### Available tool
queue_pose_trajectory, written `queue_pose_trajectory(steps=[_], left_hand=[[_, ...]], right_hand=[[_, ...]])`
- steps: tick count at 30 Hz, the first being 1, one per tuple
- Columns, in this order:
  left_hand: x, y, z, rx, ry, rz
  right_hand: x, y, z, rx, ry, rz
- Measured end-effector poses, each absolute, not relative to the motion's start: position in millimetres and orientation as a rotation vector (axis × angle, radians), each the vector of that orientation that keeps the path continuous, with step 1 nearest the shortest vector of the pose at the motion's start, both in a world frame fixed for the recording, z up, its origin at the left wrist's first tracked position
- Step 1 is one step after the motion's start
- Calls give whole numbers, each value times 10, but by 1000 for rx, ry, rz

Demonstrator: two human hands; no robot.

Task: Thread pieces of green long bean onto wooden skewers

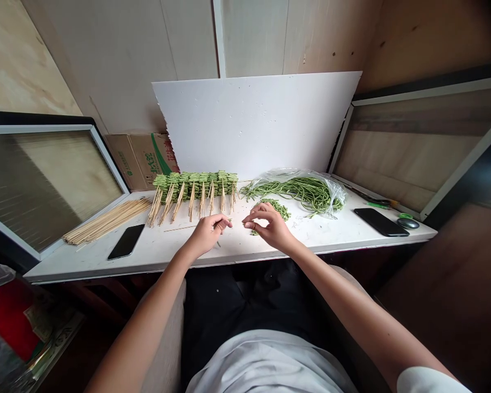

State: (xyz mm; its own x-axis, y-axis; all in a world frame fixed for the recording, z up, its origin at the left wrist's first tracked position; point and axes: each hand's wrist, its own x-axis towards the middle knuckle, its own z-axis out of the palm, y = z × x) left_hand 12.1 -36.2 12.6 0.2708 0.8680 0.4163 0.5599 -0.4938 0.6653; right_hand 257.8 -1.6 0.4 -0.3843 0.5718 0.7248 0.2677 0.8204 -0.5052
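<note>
My left hand (pixel 208 234) pinches a thin bamboo skewer (pixel 180 228) that lies low over the white table (pixel 82 262), with a tiny green bit near its tip. My right hand (pixel 272 228) hovers close by, fingers curved, and anything between them is too small to see. Just beyond it lies a small heap of cut green bean pieces (pixel 276 208). Long green beans (pixel 303 192) sit in a clear plastic bag. To the left, a row of green bean pieces threaded on several skewers (pixel 194 185) leans against a white foam board (pixel 253 123).
A bundle of bamboo skewers (pixel 106 221) and a black phone (pixel 126 241) lie at the left. Another phone (pixel 380 221), scissors (pixel 368 195) and a small dark oval object (pixel 408 223) lie at the right. Glass-topped cabinets (pixel 45 185) flank the table, and a cardboard box (pixel 141 161) stands behind.
</note>
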Motion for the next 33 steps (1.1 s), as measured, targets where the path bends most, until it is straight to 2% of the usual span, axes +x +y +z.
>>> queue_pose_trajectory(steps=[3,9,22,24,29,33], left_hand=[[124,-353,113,2187,1358,1116],[147,-305,35,2261,1295,1100],[139,-307,-19,2311,1268,1011],[149,-323,-13,2309,1272,1005],[221,-325,-28,2296,1200,1118],[307,-346,-27,2210,1084,1237]], right_hand=[[2724,284,-228,-788,-2016,194],[2919,612,-609,-960,-2069,203],[2921,529,-532,-927,-2102,257],[2890,482,-455,-942,-2040,365],[2734,257,-202,-830,-1889,969],[2604,86,-90,-753,-1914,969]])
